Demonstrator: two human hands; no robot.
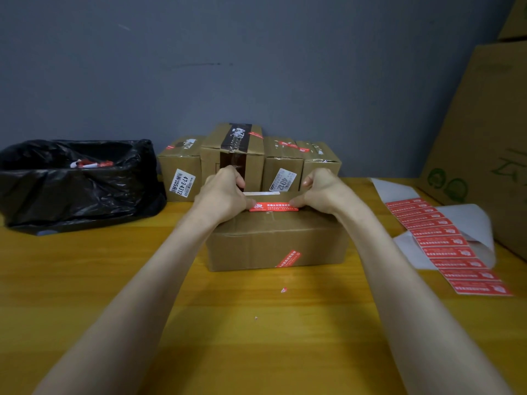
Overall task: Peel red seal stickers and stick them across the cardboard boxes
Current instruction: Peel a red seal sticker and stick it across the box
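Note:
A wide cardboard box (273, 243) lies on the yellow table in front of me. Across its top runs a red seal sticker (273, 206) with white print. My left hand (222, 195) pinches the sticker's left end and my right hand (322, 192) pinches its right end, thumbs pressing it onto the box top. A second red sticker (288, 259) is stuck slantwise on the box's front face. A strip of red seal stickers (447, 246) on white backing paper lies at the right.
Several smaller sealed boxes (232, 155) stand in a row against the grey wall behind the wide box. A black rubbish bag (77, 183) with red and white scraps sits at the left. Large cartons (484, 143) lean at the right. Small scraps (283, 290) lie on the table (114, 280).

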